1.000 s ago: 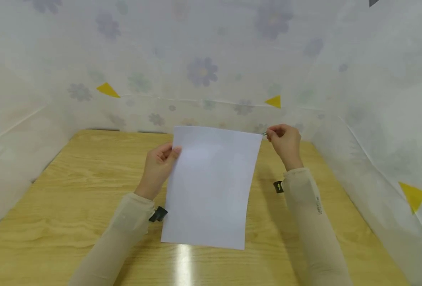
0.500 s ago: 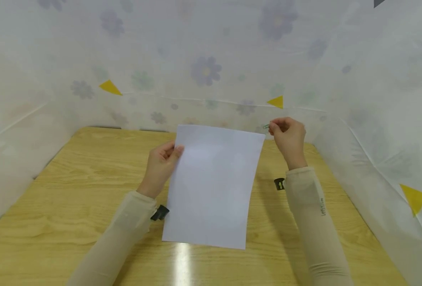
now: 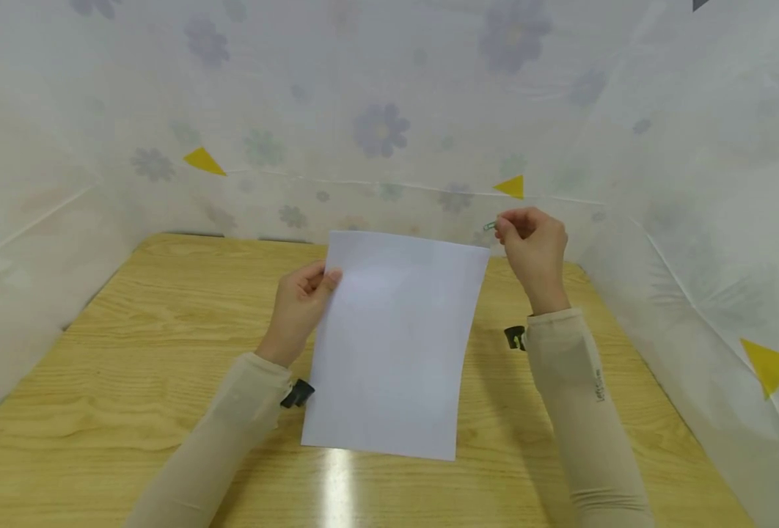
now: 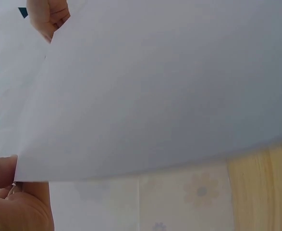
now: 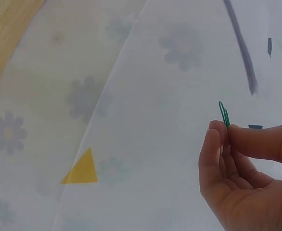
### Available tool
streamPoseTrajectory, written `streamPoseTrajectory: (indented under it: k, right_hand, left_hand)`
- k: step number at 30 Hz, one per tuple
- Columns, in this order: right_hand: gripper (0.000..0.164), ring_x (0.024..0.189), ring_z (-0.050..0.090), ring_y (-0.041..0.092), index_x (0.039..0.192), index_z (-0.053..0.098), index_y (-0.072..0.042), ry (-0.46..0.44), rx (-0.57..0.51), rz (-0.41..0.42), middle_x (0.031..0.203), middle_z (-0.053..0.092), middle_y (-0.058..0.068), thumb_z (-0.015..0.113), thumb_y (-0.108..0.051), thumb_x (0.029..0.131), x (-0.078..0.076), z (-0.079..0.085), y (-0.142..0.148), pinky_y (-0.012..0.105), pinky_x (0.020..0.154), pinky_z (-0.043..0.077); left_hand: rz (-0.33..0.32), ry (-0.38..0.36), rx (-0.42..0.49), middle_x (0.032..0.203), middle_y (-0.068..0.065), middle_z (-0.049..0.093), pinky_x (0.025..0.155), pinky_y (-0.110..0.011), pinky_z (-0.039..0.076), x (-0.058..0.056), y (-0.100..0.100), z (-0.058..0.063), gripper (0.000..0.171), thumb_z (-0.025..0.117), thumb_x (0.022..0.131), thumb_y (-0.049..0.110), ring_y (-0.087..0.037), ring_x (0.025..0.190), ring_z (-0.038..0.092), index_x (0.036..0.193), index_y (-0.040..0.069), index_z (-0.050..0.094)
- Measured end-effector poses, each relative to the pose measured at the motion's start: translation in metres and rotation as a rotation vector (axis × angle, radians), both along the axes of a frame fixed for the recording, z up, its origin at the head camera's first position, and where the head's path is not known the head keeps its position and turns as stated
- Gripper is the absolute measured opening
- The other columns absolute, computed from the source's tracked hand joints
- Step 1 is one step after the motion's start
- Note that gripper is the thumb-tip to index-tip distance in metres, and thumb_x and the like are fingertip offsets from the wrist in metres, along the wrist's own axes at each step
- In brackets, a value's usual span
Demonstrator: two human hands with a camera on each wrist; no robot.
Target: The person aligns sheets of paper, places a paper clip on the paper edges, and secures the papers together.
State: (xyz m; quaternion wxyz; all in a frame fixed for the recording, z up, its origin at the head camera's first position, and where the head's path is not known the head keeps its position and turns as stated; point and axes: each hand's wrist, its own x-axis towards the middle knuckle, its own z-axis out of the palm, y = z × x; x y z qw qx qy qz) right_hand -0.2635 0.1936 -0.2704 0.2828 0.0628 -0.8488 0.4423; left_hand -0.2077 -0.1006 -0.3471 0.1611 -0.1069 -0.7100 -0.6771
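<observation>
A white sheet of paper (image 3: 392,345) is held up above the table, facing the head camera and slightly bowed. My left hand (image 3: 299,312) pinches its left edge near the upper corner, thumb in front. In the left wrist view the thumb (image 4: 1,172) lies over the edge of the sheet. My right hand (image 3: 533,253) is beside the upper right corner, apart from the paper. Between its thumb and index finger it pinches a green paper clip (image 5: 224,114), whose looped end sticks out past the fingertips. In the head view the clip points left, just above that corner.
The wooden table (image 3: 165,352) spreads under both arms. A white flowered cloth (image 3: 257,95) encloses it at the back and sides, with yellow tape pieces (image 3: 511,186) on it. Each wrist carries a small black mount (image 3: 297,394).
My right hand has moved up and slightly right with the paper clip, away from the corner of the paper. The left hand keeps its pinch; the sheet hardly moves.
</observation>
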Motion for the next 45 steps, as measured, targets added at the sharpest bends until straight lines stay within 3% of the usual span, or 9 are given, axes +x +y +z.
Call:
streamPoseTrajectory:
  k: [8, 16, 25, 33, 45]
  right_hand:
    - [0.02, 0.07, 0.06, 0.011, 0.094, 0.064, -0.003, -0.022, -0.005, 0.02, 0.085, 0.065, 0.011, 0.06, -0.021, 0.084, 0.007, 0.007, -0.007, 0.019, 0.061, 0.047]
    - [0.019, 0.069, 0.06, 0.01, 0.092, 0.065, -0.002, -0.007, -0.019, 0.057, 0.084, 0.065, 0.01, 0.061, -0.019, 0.083, 0.011, 0.014, -0.017, 0.02, 0.064, 0.048]
    - [0.018, 0.069, 0.06, 0.012, 0.089, 0.065, -0.001, -0.017, -0.075, 0.131, 0.083, 0.065, 0.011, 0.064, -0.017, 0.081, 0.019, 0.02, -0.029, 0.025, 0.066, 0.049]
    - [0.018, 0.068, 0.06, 0.012, 0.089, 0.065, 0.001, -0.023, -0.085, 0.169, 0.084, 0.065, 0.013, 0.064, -0.014, 0.081, 0.024, 0.023, -0.038, 0.025, 0.066, 0.05]
    - [0.017, 0.07, 0.061, 0.013, 0.09, 0.064, 0.001, -0.052, -0.126, 0.234, 0.086, 0.064, 0.014, 0.065, -0.012, 0.08, 0.026, 0.023, -0.047, 0.024, 0.067, 0.05]
  left_hand:
    - [0.008, -0.028, 0.004, 0.073, -0.014, 0.059, 0.046, -0.022, 0.04, 0.002, 0.0, 0.002, 0.022, 0.058, 0.086, 0.017, -0.012, 0.055, 0.049, 0.097, -0.001, 0.064]
    - [0.008, 0.004, -0.025, 0.075, -0.021, 0.059, 0.048, -0.022, 0.042, 0.018, 0.005, 0.02, 0.02, 0.055, 0.087, 0.008, -0.013, 0.056, 0.051, 0.098, -0.008, 0.061]
    - [0.017, -0.004, -0.029, 0.078, -0.02, 0.06, 0.049, -0.022, 0.042, 0.019, 0.005, 0.021, 0.02, 0.056, 0.087, 0.009, -0.014, 0.058, 0.051, 0.098, -0.006, 0.062]
    - [0.018, 0.02, -0.017, 0.073, -0.013, 0.06, 0.047, -0.022, 0.041, 0.006, 0.004, 0.002, 0.021, 0.059, 0.085, 0.018, -0.011, 0.055, 0.05, 0.095, 0.0, 0.064]
    - [0.014, 0.026, -0.001, 0.072, -0.012, 0.06, 0.046, -0.022, 0.041, 0.006, 0.006, 0.001, 0.02, 0.059, 0.085, 0.017, -0.01, 0.055, 0.049, 0.094, 0.0, 0.064]
